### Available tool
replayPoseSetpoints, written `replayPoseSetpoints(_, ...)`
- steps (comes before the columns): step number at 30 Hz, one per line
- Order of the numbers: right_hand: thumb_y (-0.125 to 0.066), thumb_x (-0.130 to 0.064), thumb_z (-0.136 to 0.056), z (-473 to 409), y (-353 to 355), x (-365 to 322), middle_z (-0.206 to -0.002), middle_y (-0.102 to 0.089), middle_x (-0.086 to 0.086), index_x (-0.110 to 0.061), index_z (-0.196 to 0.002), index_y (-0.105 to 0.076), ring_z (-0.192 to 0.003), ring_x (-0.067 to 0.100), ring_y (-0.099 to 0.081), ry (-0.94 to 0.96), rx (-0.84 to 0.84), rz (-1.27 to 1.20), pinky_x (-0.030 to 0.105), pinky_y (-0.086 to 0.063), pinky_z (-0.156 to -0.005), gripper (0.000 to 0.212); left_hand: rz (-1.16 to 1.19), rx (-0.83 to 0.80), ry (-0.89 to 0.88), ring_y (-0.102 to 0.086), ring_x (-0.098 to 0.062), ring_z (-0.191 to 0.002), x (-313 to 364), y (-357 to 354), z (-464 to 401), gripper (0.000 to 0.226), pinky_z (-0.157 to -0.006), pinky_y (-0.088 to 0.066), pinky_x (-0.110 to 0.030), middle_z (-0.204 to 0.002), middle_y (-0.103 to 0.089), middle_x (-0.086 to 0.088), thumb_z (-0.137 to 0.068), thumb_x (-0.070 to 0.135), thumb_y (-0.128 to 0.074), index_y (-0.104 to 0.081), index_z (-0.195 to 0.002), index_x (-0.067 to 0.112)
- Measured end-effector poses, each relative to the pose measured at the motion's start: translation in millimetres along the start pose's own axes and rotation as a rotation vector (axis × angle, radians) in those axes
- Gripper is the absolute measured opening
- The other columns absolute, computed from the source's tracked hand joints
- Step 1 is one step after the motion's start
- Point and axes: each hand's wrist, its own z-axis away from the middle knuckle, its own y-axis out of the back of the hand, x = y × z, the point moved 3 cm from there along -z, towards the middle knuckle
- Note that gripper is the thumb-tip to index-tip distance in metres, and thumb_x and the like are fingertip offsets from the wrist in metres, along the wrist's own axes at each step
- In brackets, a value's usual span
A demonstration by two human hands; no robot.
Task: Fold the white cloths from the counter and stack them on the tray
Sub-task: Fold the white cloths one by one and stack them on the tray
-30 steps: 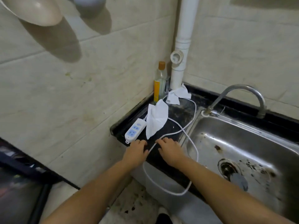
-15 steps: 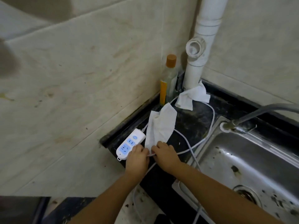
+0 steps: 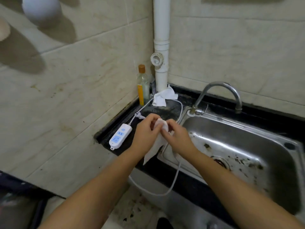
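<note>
Both hands hold one white cloth (image 3: 154, 147) lifted off the black counter (image 3: 166, 110). My left hand (image 3: 146, 129) and my right hand (image 3: 177, 135) pinch its top edge close together, and the rest hangs down between my wrists. A second white cloth (image 3: 162, 97) lies crumpled at the back of the counter, against the base of the white pipe (image 3: 160, 47). No tray is in view.
A white power strip (image 3: 120, 136) lies on the counter's left edge, its cable (image 3: 175, 176) looping over the front. A bottle with an orange cap (image 3: 142, 85) stands in the corner. A steel sink (image 3: 239, 146) with a curved tap (image 3: 219, 95) fills the right side.
The cloth lay flat on the counter beside the power strip. Both hands took hold of its near edge and have lifted it up, so it now hangs from my fingers.
</note>
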Motion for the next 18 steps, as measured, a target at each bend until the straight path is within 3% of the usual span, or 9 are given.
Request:
replayPoseSetpoints(3,-0.056,-0.024,-0.093,46.5,29.2,-17.5,-0.084,-0.061,0.008,-0.012,-0.092,-0.06,-0.076,0.022,-0.056,-0.077,0.095,-0.1,0.036,-0.048,-0.067,0.012,0.099,-0.065,0.056,-0.057,-0.005,-0.074,28.4,-15.9,33.7,0.011,-0.067,-0.046,-0.02,-0.085,-0.066,-0.002,-0.087,0.022,-0.062,-0.06,-0.095,0.015)
replayPoseSetpoints(6,-0.056,-0.016,-0.09,84.3,63.7,-25.9,-0.08,-0.058,0.004,-0.01,-0.089,-0.057,-0.07,0.013,-0.051,-0.149,0.186,-0.171,0.03,-0.043,-0.066,0.006,0.22,-0.174,0.049,-0.054,0.001,-0.063,54.6,-41.4,66.3,0.013,-0.06,-0.042,-0.014,-0.074,-0.061,0.002,-0.09,0.019,-0.06,-0.059,-0.091,0.006)
replayPoseSetpoints(9,-0.054,-0.012,-0.093,119.9,111.1,-25.4,-0.082,-0.058,0.001,-0.007,-0.094,-0.057,-0.072,0.007,-0.052,-0.187,0.317,-0.273,0.022,-0.044,-0.067,0.005,0.175,-0.341,-0.001,-0.047,0.002,-0.057,73.7,-77.4,90.1,0.011,-0.057,-0.036,-0.013,-0.064,-0.052,0.008,-0.09,0.014,-0.061,-0.058,-0.079,0.015)
replayPoseSetpoints(13,-0.053,-0.014,-0.093,175.6,191.9,-6.9,-0.081,-0.056,0.007,-0.009,-0.093,-0.055,-0.076,0.016,-0.052,-0.238,0.553,-0.334,0.028,-0.044,-0.068,0.006,0.12,-0.515,-0.014,-0.049,-0.007,-0.064,96.3,-140.3,114.4,0.011,-0.06,-0.039,-0.013,-0.068,-0.055,0.006,-0.089,0.013,-0.06,-0.062,-0.078,0.014)
replayPoseSetpoints(16,-0.053,-0.015,-0.092,225.7,261.9,15.3,-0.07,-0.052,-0.002,-0.019,-0.084,-0.055,-0.067,0.013,-0.048,-0.263,0.767,-0.314,0.027,-0.04,-0.062,0.009,0.094,-0.66,-0.011,-0.044,-0.007,-0.061,117.6,-196.4,129.2,0.017,-0.053,-0.036,-0.009,-0.064,-0.051,0.005,-0.089,0.012,-0.06,-0.061,-0.073,0.019)
replayPoseSetpoints(18,-0.052,-0.012,-0.091,260.4,309.7,31.5,-0.069,-0.049,-0.003,-0.018,-0.084,-0.054,-0.069,0.017,-0.046,-0.28,0.898,-0.339,0.031,-0.039,-0.064,0.009,-0.033,-0.805,-0.051,-0.038,-0.009,-0.057,132.1,-240.2,137.9,0.02,-0.051,-0.033,-0.016,-0.061,-0.044,0.004,-0.089,0.015,-0.059,-0.057,-0.07,0.014)
